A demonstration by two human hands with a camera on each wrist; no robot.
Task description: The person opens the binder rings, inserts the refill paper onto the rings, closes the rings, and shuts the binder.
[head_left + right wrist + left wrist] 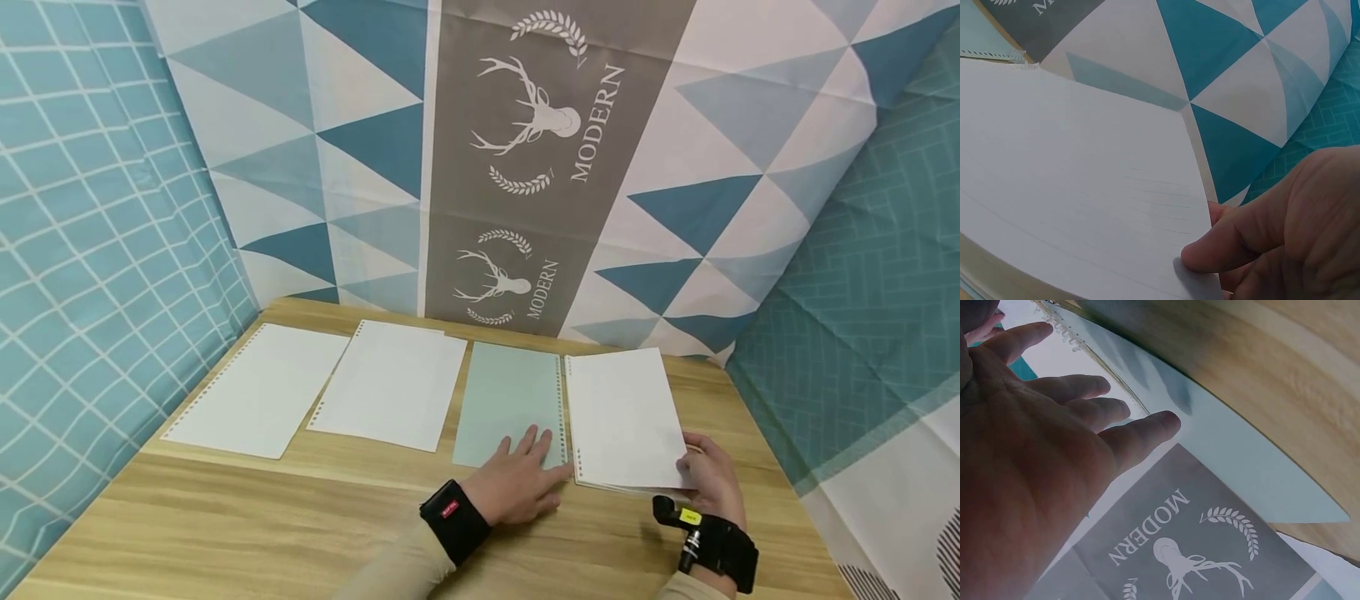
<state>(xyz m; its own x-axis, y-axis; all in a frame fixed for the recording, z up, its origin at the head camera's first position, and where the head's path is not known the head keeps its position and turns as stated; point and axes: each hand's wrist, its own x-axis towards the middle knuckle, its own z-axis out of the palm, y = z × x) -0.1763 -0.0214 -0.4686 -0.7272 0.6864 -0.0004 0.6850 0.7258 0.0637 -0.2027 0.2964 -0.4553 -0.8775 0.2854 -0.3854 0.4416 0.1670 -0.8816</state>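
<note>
A ring-bound notebook lies opened, its pale green cover (506,387) on the left and a stack of white pages (618,417) on the right. My left hand (517,482) rests on the lower part of the cover with fingers spread, the thumb reaching the binding. In the left wrist view, the fingers of that hand (1041,437) look straight and hold nothing. At the lower right corner of the pages, my right hand (712,475) pinches paper between thumb and fingers. The right wrist view shows the thumb on a faintly lined page (1085,156); how many sheets it pinches I cannot tell.
Two piles or sheets of white punched paper lie to the left: one far-left sheet (258,392) and some overlapping paper (390,387) beside the cover. The wooden table (225,517) meets patterned cloth walls (360,167) at the back and both sides.
</note>
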